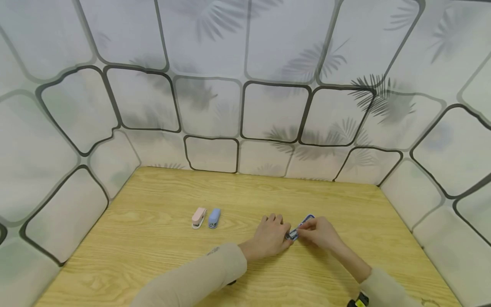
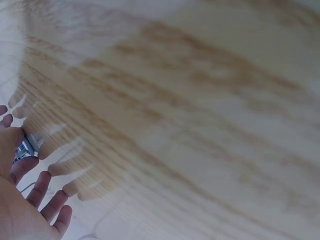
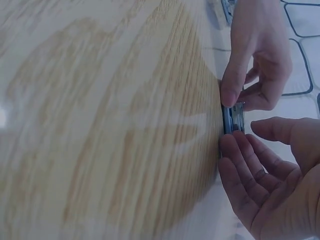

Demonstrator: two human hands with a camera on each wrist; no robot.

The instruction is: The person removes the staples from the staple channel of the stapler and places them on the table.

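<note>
Blue stapler (image 1: 300,227) opened, pinched by left hand (image 1: 270,238) and right hand (image 1: 320,232); pink stapler (image 1: 198,217) and light-blue stapler (image 1: 214,218) left of them, untouched.

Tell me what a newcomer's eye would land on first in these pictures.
First, the two hands meeting at the middle of the wooden table: the left hand and right hand both pinch a small blue stapler lying between them. Next, to their left, a pink stapler and a light blue stapler stand side by side, untouched. Around it all runs a pale wall patterned with dark rounded outlines and leaf shadows.
</note>
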